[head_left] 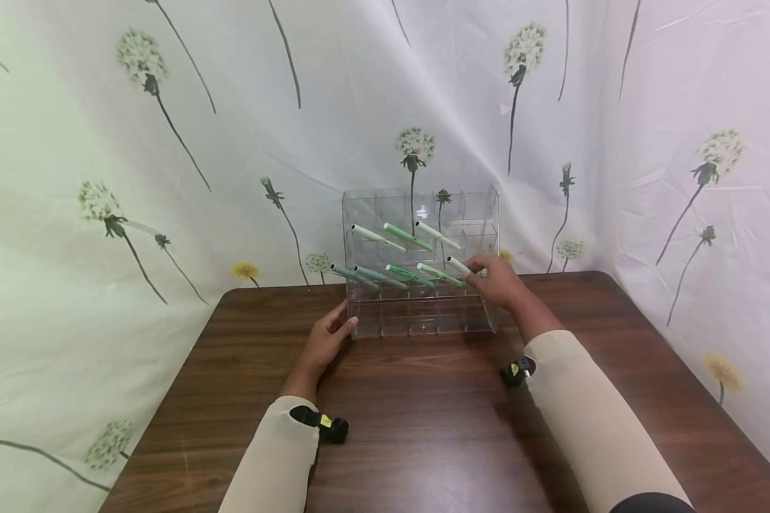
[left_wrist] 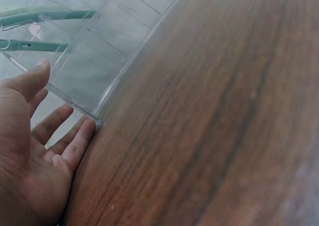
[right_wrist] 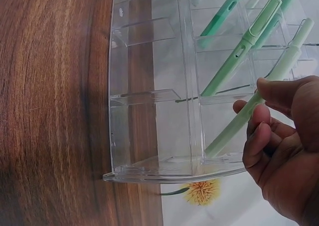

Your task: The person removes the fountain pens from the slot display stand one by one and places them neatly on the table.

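Observation:
A clear acrylic pen stand point(head_left: 423, 324) with stepped rows of compartments sits at the back of the wooden table. My right hand point(head_left: 497, 281) pinches a pale green pen point(right_wrist: 233, 131) between thumb and fingers; its lower end is inside the rightmost compartment of the middle row. Beside it in that row lean a light green pen point(right_wrist: 229, 61), a darker green pen point(head_left: 411, 276) and blue-green pens point(head_left: 378, 276). Three more pens point(head_left: 407, 236) slant in the row above. My left hand point(head_left: 326, 340) is at the stand's lower left corner, fingers extended and loosely bent, fingertips by its side wall.
The brown wooden table point(head_left: 411, 427) stretches in front of the stand. Right behind it hangs a white curtain point(head_left: 359, 142) printed with dandelions, which continues along both sides. Each wrist bears a small black camera point(head_left: 335, 429) on a strap.

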`<state>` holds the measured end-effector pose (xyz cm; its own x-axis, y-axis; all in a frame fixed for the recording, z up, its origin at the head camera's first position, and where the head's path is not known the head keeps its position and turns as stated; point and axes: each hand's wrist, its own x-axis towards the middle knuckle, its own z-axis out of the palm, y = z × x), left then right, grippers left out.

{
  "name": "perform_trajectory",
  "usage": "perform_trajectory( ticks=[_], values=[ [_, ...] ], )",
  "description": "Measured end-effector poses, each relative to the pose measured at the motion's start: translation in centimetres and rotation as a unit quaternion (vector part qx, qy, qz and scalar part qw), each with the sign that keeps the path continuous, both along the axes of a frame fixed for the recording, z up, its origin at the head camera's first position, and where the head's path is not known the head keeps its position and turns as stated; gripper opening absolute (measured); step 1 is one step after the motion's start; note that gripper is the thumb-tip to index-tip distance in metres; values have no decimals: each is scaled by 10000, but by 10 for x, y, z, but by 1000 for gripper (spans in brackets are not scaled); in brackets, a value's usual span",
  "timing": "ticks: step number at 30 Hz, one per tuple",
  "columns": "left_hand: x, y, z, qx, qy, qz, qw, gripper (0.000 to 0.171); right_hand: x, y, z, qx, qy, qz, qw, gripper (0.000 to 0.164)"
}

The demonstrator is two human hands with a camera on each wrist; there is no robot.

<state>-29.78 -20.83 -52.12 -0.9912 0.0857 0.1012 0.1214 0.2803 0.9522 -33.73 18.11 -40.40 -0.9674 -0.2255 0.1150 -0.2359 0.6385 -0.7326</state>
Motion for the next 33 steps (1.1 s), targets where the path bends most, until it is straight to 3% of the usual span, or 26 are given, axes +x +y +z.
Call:
perform_trajectory(
  ticks=[15, 23, 33],
  values=[
    [0, -1, 1, -28, -69, 37, 10000, 66, 0, 1, -3, -220, 100, -101, 9997, 25],
    [1, -3, 0, -76, -40, 22, 10000, 67, 1, -3, -4, -111, 700, -274, 9971, 15],
    [2, -2, 1, -215, 114, -6, 9997, 67, 8, -6, 2, -554, 913, -509, 9930, 11]
  ],
)
